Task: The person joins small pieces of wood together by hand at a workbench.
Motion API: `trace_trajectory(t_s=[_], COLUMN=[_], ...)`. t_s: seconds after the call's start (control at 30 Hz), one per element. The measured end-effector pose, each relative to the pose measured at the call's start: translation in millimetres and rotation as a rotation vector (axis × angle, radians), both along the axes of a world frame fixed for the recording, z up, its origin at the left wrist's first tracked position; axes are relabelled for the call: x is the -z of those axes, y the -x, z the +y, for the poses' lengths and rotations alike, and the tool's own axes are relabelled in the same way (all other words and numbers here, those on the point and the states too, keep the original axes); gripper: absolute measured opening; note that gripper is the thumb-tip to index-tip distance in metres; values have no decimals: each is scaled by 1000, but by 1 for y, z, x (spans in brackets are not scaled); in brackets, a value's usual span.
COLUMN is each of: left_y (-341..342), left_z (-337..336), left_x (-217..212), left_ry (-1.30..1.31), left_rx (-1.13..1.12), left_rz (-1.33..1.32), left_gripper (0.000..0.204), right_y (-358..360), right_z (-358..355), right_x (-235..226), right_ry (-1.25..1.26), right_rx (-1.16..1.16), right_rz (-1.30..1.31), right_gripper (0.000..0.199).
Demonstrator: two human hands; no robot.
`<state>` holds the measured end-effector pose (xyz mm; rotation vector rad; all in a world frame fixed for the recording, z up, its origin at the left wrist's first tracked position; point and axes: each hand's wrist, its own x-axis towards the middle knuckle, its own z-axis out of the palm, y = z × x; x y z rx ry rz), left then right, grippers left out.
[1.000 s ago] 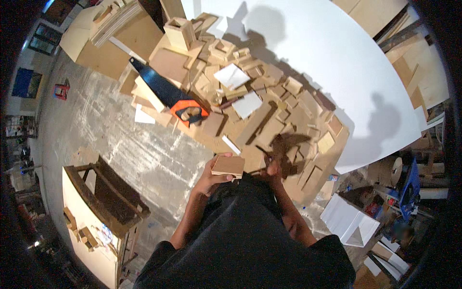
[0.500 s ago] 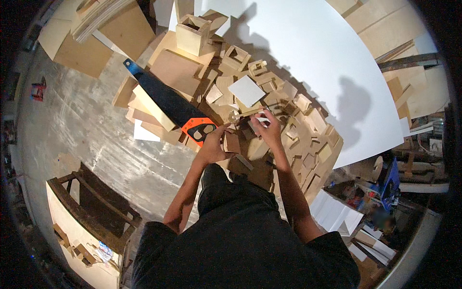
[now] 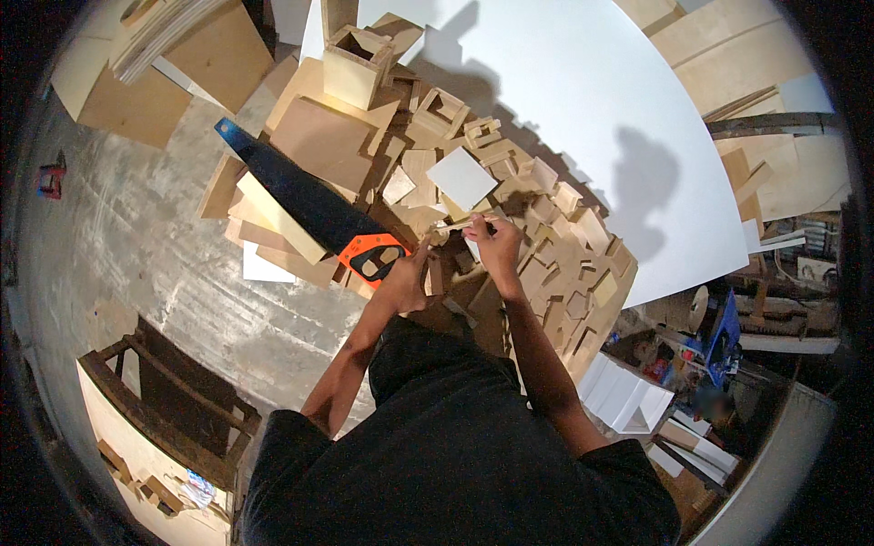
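Note:
My right hand [image 3: 496, 244] pinches a thin, pale wooden stick [image 3: 458, 225] that points left toward my other hand. Fingers bent, my left hand [image 3: 410, 280] is closed at the stick's far end, by a small pale wooden piece [image 3: 439, 238]; what it grips is mostly hidden. Just left of that hand lies a handsaw [image 3: 300, 187] with a dark blade and an orange and black handle, resting across stacked boards. A white square panel [image 3: 462, 177] sits on the wooden pieces beyond my hands.
Several small wooden blocks and frames crowd the work surface [image 3: 583, 314] ahead and to the right. An open-topped wooden box [image 3: 353, 73] stands at the far side. A large white sheet [image 3: 564, 100] rises behind. At lower left is a dark-framed table [image 3: 164, 400].
My right hand has turned and its fingers have closed in on the stick, drawing slightly left. The left hand stays near the saw handle. The whole view has shifted a little.

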<state>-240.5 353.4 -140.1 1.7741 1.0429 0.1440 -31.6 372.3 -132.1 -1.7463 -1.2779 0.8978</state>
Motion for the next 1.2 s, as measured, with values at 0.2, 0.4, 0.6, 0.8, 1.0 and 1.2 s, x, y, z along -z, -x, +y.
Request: trace_trajectory(t_s=[0.2,0.4,0.6,0.8,1.0,1.2], left_y=[-1,-3,-7,-12,-16,-12], left_z=[-6,-8,-14,-14,-6,-10], left_x=[4,5,24,23,2,13], left_ry=[30,6,-158,-153,64,12], left_rx=[-28,-43,-119,-99,-43,-44], left_rz=[-83,-84,-173,-174,14,-23], left_gripper=[116,114,125,127,117,123], right_y=[-7,1,23,23,6,-1], right_z=[1,-1,-9,-7,-7,-6], right_x=[-5,-28,-40,-27,-3,-4], right_ry=[49,50,-231,-178,-66,-3], right_rx=[177,196,-217,-182,-15,184], right_rz=[268,196,-449,-429,-224,300], right_gripper=[33,30,15,14,22,28])
